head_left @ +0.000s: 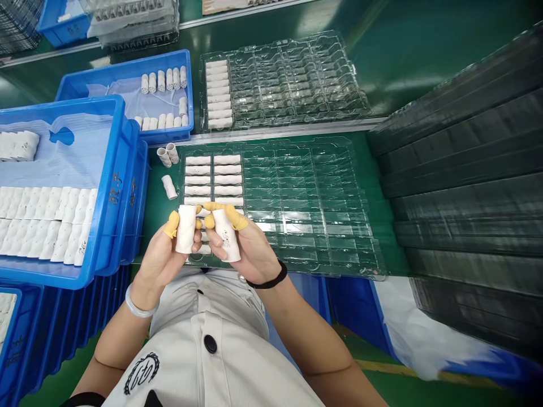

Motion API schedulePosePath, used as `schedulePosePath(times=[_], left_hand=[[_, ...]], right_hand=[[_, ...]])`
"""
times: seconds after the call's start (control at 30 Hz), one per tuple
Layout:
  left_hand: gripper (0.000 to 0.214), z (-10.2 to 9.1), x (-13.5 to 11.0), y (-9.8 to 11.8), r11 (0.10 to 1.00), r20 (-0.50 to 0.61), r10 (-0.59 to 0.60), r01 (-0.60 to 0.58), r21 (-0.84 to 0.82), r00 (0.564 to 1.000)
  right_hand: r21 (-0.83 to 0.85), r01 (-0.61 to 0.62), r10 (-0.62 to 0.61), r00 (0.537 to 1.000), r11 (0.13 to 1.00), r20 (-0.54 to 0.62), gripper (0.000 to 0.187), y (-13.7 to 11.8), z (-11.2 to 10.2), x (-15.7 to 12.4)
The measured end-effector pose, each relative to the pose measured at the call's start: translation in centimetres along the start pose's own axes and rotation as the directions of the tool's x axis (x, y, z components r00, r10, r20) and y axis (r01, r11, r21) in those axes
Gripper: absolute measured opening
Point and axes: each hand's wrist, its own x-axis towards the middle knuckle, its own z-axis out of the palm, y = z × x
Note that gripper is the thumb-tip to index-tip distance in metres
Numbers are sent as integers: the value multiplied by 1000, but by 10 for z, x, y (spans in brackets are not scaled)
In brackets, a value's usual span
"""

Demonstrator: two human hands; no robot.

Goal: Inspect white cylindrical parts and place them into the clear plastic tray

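My left hand (163, 251) grips an upright white cylindrical sleeve (185, 229) between its fingers and thumb, which wear yellow finger cots. My right hand (250, 246) holds a similar white sleeve (226, 235), tilted, with a small dark mark on its side. Its fingertips also wear yellow cots. The two sleeves stand close together, just above the near end of a clear plastic blister tray (292, 209). Rows of white sleeves (213, 178) lie in the tray's left compartments, partly hidden by my hands. Nearby on the green table, several loose sleeves (167, 155) rest beside the tray.
Blue plastic crates (123, 192) lined with clear bags and holding white sleeves stand to the left and far left. Another clear tray (284, 82) lies beyond, and a tall stack of dark trays (462, 186) borders the right side.
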Motion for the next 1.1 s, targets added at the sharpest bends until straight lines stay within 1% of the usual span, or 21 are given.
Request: schedulePosePath(times=[0.07,0.13,0.2,0.23,0.33,0.47,0.57,0.7,0.8,0.9,1.03,1.1], left_hand=[[39,-1,0,0,1000,29,-1,0,14,1000],[36,-2,1,-1,999,34,12,-13,30,999],[33,-2,2,-3,998,6,41,-41,43,999],[31,-3,3,-4,997,-12,55,-54,48,998],[32,-2,3,-5,996,-28,63,-62,59,998],[36,0,1,-4,998,12,27,-28,55,1000],[35,0,1,-3,998,18,28,-29,58,999],[32,-1,3,-4,994,-14,56,-54,93,998],[37,-2,2,-5,990,29,73,-76,120,997],[33,-1,1,-4,993,67,67,-73,93,996],[35,0,0,-4,993,36,46,-50,103,998],[35,0,1,-4,994,-8,49,-48,101,999]], right_hand=[[28,-32,33,999,999,-33,40,-2,3,1],[45,-78,81,996,996,-47,54,-5,8,2],[65,-97,101,992,993,-70,63,-6,12,1],[75,-100,106,991,992,-80,64,-7,13,1],[93,-90,98,992,992,-82,57,-6,12,1],[57,-46,48,998,997,-27,41,-1,0,3],[-9,-12,12,1000,1000,5,42,3,-8,4],[-73,24,-28,998,997,-56,43,3,-6,2],[-41,-10,6,997,999,-81,43,-1,0,1],[30,-21,25,993,999,-119,38,-3,1,0],[52,-10,15,995,999,-95,24,0,-4,1],[33,15,-12,997,999,-81,25,1,-6,1]])
